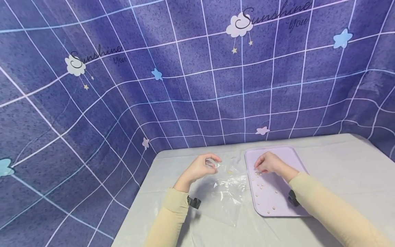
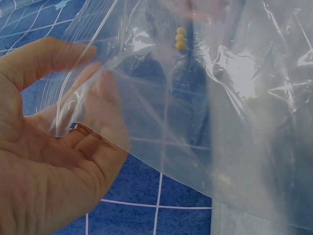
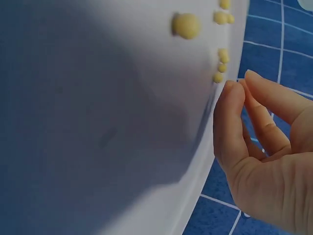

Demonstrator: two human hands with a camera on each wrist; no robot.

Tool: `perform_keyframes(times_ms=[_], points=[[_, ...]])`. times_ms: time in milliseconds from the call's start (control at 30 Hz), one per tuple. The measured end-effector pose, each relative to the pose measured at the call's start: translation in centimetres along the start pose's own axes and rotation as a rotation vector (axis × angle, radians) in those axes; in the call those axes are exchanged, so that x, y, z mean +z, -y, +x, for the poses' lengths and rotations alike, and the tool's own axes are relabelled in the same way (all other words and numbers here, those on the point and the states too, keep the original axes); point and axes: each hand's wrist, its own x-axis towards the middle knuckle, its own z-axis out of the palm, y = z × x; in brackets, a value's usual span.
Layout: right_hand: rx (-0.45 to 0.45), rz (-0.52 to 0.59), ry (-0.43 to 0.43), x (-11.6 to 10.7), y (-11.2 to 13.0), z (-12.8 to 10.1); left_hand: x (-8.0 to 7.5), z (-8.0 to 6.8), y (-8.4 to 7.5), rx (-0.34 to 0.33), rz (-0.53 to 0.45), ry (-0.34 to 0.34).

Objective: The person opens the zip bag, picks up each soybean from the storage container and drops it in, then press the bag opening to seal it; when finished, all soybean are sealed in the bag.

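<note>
My left hand (image 1: 199,168) holds the mouth of a clear plastic zip bag (image 1: 226,197). In the left wrist view, its thumb and fingers curl about the zip edge, some showing through the film. Inside the bag, three small yellow balls (image 2: 180,38) sit in a row. Over the left part of a lilac tray (image 1: 285,157), my right hand (image 1: 273,163) has its fingertips drawn together. Small yellow balls (image 3: 221,55) lie close to those fingertips along the tray's edge. Whether a ball is between the fingertips cannot be seen.
Several more balls (image 1: 274,208) are scattered on the tray, mostly along its left side. Bag and tray lie side by side on a pale cloth-covered table (image 1: 339,164). A blue curtain (image 1: 197,103) with a grid pattern hangs behind and to the left.
</note>
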Motion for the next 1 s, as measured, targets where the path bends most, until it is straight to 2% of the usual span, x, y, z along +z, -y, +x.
perform_keyframes(times_ms=[400, 767, 1000], points=[[-0.016, -0.223, -0.033, 1.1, -0.1, 0.5, 0.2, 0.0, 0.0, -0.015, -0.009, 0.001], [-0.051, -0.282, -0.041, 1.7, -0.2, 0.5, 0.3, 0.0, 0.1, -0.015, -0.040, 0.004], [-0.054, -0.246, -0.040, 1.6, -0.3, 0.6, 0.4, 0.0, 0.2, -0.008, -0.048, 0.008]])
